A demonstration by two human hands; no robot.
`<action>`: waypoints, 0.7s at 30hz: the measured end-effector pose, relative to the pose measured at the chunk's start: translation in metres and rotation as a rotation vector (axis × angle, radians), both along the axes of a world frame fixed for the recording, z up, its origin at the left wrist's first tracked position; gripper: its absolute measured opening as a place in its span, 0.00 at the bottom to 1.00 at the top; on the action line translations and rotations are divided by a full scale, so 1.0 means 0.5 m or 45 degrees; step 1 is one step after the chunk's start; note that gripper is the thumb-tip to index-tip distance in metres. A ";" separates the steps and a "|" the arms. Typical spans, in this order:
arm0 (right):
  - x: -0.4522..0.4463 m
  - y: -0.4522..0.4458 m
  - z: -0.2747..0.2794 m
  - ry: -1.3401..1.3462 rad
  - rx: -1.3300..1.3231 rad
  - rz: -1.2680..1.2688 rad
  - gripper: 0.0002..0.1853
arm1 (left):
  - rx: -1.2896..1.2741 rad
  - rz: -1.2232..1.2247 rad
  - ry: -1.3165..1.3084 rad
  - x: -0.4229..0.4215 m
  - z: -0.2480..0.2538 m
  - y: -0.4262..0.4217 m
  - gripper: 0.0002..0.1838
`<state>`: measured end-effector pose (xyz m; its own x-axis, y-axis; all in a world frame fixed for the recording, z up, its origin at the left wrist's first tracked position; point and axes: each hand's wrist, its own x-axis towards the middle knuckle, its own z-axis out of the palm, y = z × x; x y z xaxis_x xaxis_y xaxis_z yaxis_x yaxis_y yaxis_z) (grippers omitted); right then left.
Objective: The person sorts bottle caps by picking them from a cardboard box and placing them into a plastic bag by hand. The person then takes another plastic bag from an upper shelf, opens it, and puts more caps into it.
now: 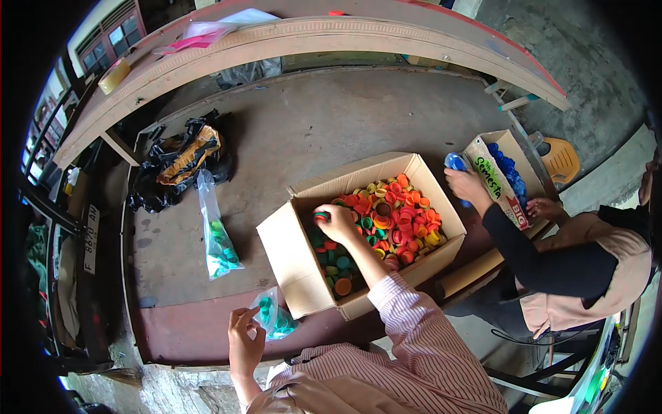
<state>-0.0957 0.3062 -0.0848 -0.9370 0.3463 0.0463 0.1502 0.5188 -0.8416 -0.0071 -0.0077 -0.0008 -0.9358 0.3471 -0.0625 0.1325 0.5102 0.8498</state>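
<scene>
- My right hand (334, 224): fingers closed on a few caps (322, 216), above the left part of the open cardboard box (295, 262).
- Loose caps (394, 219): red, orange, yellow and green, heaped inside that box on the table (324, 117).
- My left hand (246, 343): fingers curled beside a small clear bag (274, 319) of green caps; I cannot tell whether they pinch its edge.
- Long clear bag (218, 238), with green caps: farther left, lying near a black plastic bag (155, 183).
</scene>
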 end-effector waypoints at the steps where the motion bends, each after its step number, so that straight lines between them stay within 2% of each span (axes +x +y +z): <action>1: 0.013 0.005 0.004 0.009 0.017 -0.022 0.13 | 0.012 0.002 0.037 0.000 -0.002 -0.001 0.17; 2: 0.027 0.008 0.006 0.015 0.032 -0.041 0.13 | 0.022 0.008 0.072 0.002 -0.004 -0.003 0.16; 4: 0.045 0.009 0.005 -0.027 -0.709 -0.124 0.13 | 0.060 0.043 0.063 0.003 -0.002 -0.005 0.14; 6: 0.065 0.014 0.007 0.040 -0.823 -0.147 0.14 | 0.046 0.041 -0.007 0.003 0.004 -0.007 0.15; 8: 0.080 0.027 -0.023 0.128 -0.695 -0.125 0.13 | 0.058 0.050 0.005 0.006 0.001 -0.010 0.16; 10: 0.100 0.005 0.010 0.424 -0.480 -0.145 0.21 | 0.105 0.008 0.020 0.005 0.005 -0.010 0.16; 11: 0.117 -0.009 0.033 0.429 -0.767 -0.114 0.31 | 0.092 -0.012 0.033 0.005 0.005 -0.013 0.17; 12: 0.130 -0.026 0.069 0.451 -0.771 -0.125 0.34 | 0.095 -0.007 0.033 0.005 0.007 -0.016 0.17; 17: 0.162 -0.074 0.126 0.855 -0.658 -0.014 0.33 | 0.125 -0.059 0.074 0.006 0.008 -0.021 0.17; 20: 0.178 -0.098 0.163 0.826 -0.657 -0.077 0.31 | 0.135 -0.065 0.080 0.005 0.002 -0.025 0.17; 21: 0.182 -0.115 0.170 0.839 -0.629 -0.121 0.26 | 0.131 -0.062 0.076 0.006 0.004 -0.026 0.17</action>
